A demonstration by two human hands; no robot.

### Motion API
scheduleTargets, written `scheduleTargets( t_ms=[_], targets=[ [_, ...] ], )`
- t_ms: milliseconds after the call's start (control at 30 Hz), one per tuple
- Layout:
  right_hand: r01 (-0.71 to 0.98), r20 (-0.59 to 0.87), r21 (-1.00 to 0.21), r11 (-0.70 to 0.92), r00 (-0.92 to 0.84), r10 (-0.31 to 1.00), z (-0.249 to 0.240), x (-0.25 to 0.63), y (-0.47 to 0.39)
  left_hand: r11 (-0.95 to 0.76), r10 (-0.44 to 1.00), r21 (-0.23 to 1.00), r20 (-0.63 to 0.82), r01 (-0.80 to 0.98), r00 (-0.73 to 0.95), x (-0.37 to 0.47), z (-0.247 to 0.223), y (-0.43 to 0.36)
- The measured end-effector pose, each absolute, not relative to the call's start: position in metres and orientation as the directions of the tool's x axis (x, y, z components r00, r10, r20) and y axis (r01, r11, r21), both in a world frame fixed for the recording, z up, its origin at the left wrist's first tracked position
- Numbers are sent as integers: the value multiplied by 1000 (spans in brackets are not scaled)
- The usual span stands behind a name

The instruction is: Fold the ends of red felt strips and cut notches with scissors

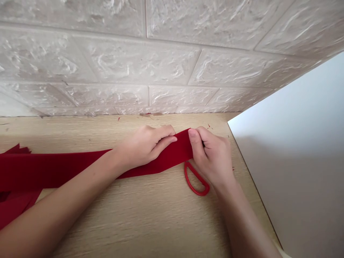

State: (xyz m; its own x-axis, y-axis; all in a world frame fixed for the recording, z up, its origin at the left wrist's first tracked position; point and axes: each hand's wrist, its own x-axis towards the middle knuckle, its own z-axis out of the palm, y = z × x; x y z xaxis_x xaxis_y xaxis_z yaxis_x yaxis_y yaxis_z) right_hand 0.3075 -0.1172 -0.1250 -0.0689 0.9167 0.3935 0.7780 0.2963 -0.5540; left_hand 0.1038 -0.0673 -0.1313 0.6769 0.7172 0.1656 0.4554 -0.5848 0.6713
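A long strip of dark red fabric runs from the left edge of the view to the middle right. My left hand pinches its upper edge between thumb and fingers. At the strip's right end, my right hand is closed on the fabric, thumb on top. Just below that end, a red scissor handle loop lies on the table, close to my right hand; the rest of the scissors is hidden under the fabric and hand. More red fabric lies under the strip at the left.
The pale wooden table meets a white brick-patterned wall at the back. A white panel stands along the right side. Small red scraps lie near the wall.
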Motion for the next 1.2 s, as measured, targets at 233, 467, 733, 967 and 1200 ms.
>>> scheduleTargets(
  t_ms=[233, 467, 733, 967, 1200],
  targets=[
    [761, 43, -649, -9, 49, 998, -113, 341, -146, -569, 750, 689, 212, 449, 626, 101, -136, -63],
    [900, -204, -435, -10, -88, 975, -119, 349, -183, -552, 790, 684, 246, 477, 562, 98, -121, -62],
    [926, -255, -377, -25, -78, 964, -114, 342, -182, -470, 849, 696, 187, 543, 495, 94, -109, -62],
    [463, -268, -840, -283, 100, 958, -113, 342, -200, -452, 884, 679, 253, 579, 394, 83, -95, -59],
    [40, -166, -986, -163, -71, 984, -123, 329, -198, -450, 893, 642, 331, 620, 305, 70, -78, -56]
  ],
)
